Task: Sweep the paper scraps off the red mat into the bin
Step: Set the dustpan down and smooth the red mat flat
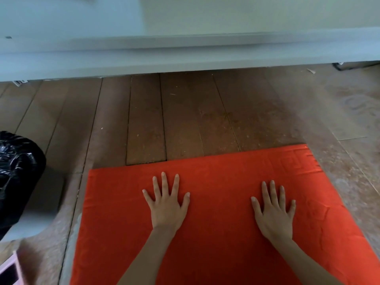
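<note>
Pressing down on the flat rectangular red cloth mat (222, 247), the left hand (166, 204) and the right hand (274, 212) are lying palm-down with every finger straight and spread, gripping nothing. The left fingers (163, 182) are pointing away from the person, toward the mat's far edge just beyond the fingertips. The right fingers (272, 190) are pointing the same way, well apart from the left ones. Judged from this pose, the hands are being held flat so that the palms are acting as broad wipers while pinning the cloth against sliding on the brown wooden plank floor (185, 120). No paper scraps are showing on the red surface around or between the fingers, so the mat is looking already swept. One pale fleck (311, 70) is lying on the floor far beyond the right fingertips, and whether it is paper cannot be told. The mat's far edge is running crosswise to the fingers and slanting slightly, its right corner reaching farther than its left. Its near end is running out of view, so the long axis is only appearing to lie along the fingers' direction, toward the long white furniture panel (185, 54). The round bin lined with a black plastic bag (18, 171) is standing well to the left of the left little finger, off the mat, so any sweeping stroke is needing to travel leftward.
</note>
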